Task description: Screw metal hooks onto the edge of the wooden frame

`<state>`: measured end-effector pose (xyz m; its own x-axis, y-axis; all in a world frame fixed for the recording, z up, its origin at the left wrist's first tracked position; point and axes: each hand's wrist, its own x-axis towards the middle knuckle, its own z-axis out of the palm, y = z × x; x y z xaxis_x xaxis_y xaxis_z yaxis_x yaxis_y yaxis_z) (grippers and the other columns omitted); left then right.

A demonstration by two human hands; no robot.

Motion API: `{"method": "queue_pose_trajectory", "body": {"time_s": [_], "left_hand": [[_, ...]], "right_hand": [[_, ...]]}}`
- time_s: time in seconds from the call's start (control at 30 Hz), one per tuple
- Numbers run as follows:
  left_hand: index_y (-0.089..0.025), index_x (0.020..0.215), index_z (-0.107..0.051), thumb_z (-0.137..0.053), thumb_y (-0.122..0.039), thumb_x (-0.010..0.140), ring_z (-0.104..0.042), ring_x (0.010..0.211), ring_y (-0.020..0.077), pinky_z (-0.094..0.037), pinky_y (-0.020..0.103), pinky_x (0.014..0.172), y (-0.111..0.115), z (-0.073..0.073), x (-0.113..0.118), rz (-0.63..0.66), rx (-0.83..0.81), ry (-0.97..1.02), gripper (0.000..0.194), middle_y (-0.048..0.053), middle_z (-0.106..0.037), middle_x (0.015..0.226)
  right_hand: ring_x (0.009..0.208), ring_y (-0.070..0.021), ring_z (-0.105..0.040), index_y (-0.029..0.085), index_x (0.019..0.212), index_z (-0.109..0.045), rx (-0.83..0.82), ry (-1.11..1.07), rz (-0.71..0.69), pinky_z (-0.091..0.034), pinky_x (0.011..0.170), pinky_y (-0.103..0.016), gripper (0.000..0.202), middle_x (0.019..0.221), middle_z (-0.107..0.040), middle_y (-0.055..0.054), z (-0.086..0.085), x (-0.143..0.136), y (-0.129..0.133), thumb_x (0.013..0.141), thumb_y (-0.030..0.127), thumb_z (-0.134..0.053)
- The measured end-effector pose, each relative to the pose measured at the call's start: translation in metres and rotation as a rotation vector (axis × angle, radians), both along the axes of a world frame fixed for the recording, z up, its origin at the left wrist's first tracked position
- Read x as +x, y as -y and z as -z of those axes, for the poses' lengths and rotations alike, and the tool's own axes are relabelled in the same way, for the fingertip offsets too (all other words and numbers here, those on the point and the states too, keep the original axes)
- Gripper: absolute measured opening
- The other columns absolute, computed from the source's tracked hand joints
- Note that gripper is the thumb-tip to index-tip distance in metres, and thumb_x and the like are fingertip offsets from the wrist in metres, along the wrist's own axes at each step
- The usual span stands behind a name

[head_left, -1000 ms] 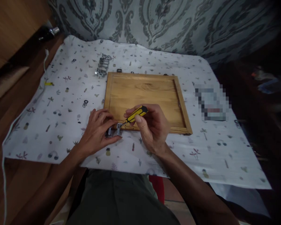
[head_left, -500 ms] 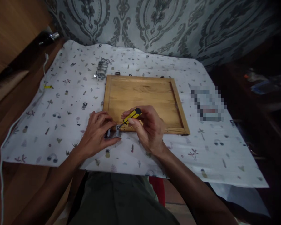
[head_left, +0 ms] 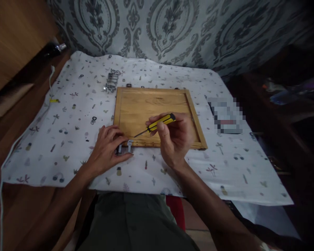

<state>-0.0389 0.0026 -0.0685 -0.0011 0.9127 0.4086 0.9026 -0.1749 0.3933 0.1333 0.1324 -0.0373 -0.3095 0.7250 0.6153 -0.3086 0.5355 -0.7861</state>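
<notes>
A yellow-and-black screwdriver point(head_left: 161, 122) is gripped in my right hand point(head_left: 179, 137), its shaft slanting down to the left. The tip is slightly above and right of a small silver metal bracket point(head_left: 130, 143) at the near left edge of a framed wooden panel point(head_left: 157, 103). My left hand point(head_left: 107, 146) steadies that bracket, index finger above and thumb below it. Small dark holes run along the panel's near rail. Part of the bracket is hidden by my left fingers.
More silver metal brackets point(head_left: 112, 81) lie in a row beyond the panel's far left corner. A pixelated flat object point(head_left: 226, 116) rests to the right. The patterned white cloth point(head_left: 68, 150) covers the table. A white cable point(head_left: 9, 153) hangs along its left edge.
My right hand has drawn back up and to the right, lifting the screwdriver tip off the bracket. My left hand keeps its place at the bracket.
</notes>
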Motion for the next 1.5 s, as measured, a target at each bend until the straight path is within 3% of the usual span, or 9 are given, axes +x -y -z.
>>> {"method": "queue_pose_trajectory", "body": {"time_s": [0.2,0.4,0.53,0.6,0.67,0.77,0.93,1.17,1.5], "left_hand": [[-0.023,0.123,-0.066,-0.07,-0.063,0.089,-0.048,0.129,0.036,-0.041,0.059,0.109,0.003,0.001,-0.005,-0.005,0.052,0.039,0.053,0.012,-0.063,0.124],[-0.025,0.112,-0.07,-0.061,-0.046,0.1,-0.057,0.123,0.0278,-0.046,0.049,0.109,0.01,-0.004,-0.012,-0.214,0.14,0.279,0.025,0.007,-0.069,0.115],[-0.023,0.106,-0.073,-0.059,-0.038,0.1,-0.063,0.113,0.0249,-0.05,0.044,0.103,0.014,-0.004,-0.016,-0.385,0.159,0.366,0.021,0.005,-0.071,0.109],[-0.022,0.106,-0.073,-0.059,-0.037,0.1,-0.063,0.109,0.0245,-0.051,0.044,0.1,0.014,-0.003,-0.017,-0.404,0.155,0.352,0.021,0.005,-0.071,0.108],[-0.023,0.108,-0.072,-0.058,-0.037,0.101,-0.062,0.111,0.0248,-0.05,0.045,0.102,0.013,-0.002,-0.018,-0.355,0.157,0.308,0.021,0.005,-0.07,0.109],[-0.026,0.116,-0.069,-0.057,-0.043,0.102,-0.057,0.121,0.0273,-0.046,0.051,0.109,0.013,0.001,-0.018,-0.175,0.152,0.211,0.025,0.006,-0.068,0.114],[-0.031,0.139,-0.056,-0.067,-0.07,0.088,-0.042,0.139,0.036,-0.038,0.06,0.115,0.013,0.006,-0.023,0.052,0.026,0.148,0.066,0.011,-0.055,0.138],[-0.032,0.146,-0.045,-0.074,-0.065,0.085,-0.04,0.142,0.0374,-0.04,0.062,0.116,0.015,0.005,-0.021,0.093,-0.119,0.149,0.075,0.013,-0.049,0.143],[-0.028,0.143,-0.042,-0.077,-0.053,0.087,-0.041,0.142,0.0354,-0.04,0.058,0.119,0.015,-0.005,-0.024,0.124,-0.214,0.174,0.071,0.015,-0.047,0.145]], "right_hand": [[0.066,-0.0112,-0.069,0.027,0.099,-0.058,-0.057,-0.03,0.017,-0.057,0.052,-0.023,0.014,0.088,-0.074,0.002,-0.002,0.002,-0.007,0.098,0.038,-0.066],[0.075,-0.0142,-0.074,0.025,0.1,-0.06,-0.106,-0.012,0.046,-0.059,0.054,-0.024,0.017,0.089,-0.075,0.0,-0.01,0.02,-0.008,0.097,0.04,-0.068],[0.064,-0.0135,-0.071,0.023,0.1,-0.062,-0.142,0.034,0.088,-0.055,0.051,-0.024,0.025,0.079,-0.073,0.001,-0.013,0.045,-0.02,0.095,0.046,-0.07],[0.055,-0.0113,-0.065,0.022,0.098,-0.064,-0.199,0.065,0.103,-0.052,0.049,-0.023,0.03,0.071,-0.069,0.003,-0.01,0.058,-0.028,0.093,0.051,-0.071],[0.048,-0.0087,-0.058,0.021,0.095,-0.065,-0.269,0.09,0.096,-0.048,0.048,-0.021,0.035,0.066,-0.065,0.004,-0.004,0.069,-0.034,0.091,0.055,-0.072],[0.045,-0.0081,-0.052,0.021,0.094,-0.065,-0.343,0.123,0.06,-0.042,0.046,-0.021,0.039,0.061,-0.06,0.006,0.004,0.076,-0.039,0.089,0.058,-0.072],[0.048,-0.0099,-0.053,0.021,0.094,-0.065,-0.384,0.16,0.0,-0.042,0.049,-0.024,0.038,0.064,-0.06,0.005,0.015,0.079,-0.036,0.09,0.058,-0.07],[0.049,-0.0098,-0.056,0.021,0.099,-0.063,-0.445,0.165,-0.083,-0.045,0.051,-0.025,0.032,0.068,-0.063,0.005,0.027,0.088,-0.03,0.095,0.053,-0.066],[0.045,-0.0093,-0.057,0.022,0.1,-0.062,-0.55,0.124,-0.112,-0.043,0.045,-0.023,0.036,0.069,-0.066,0.005,0.022,0.09,-0.03,0.093,0.057,-0.068]]}}
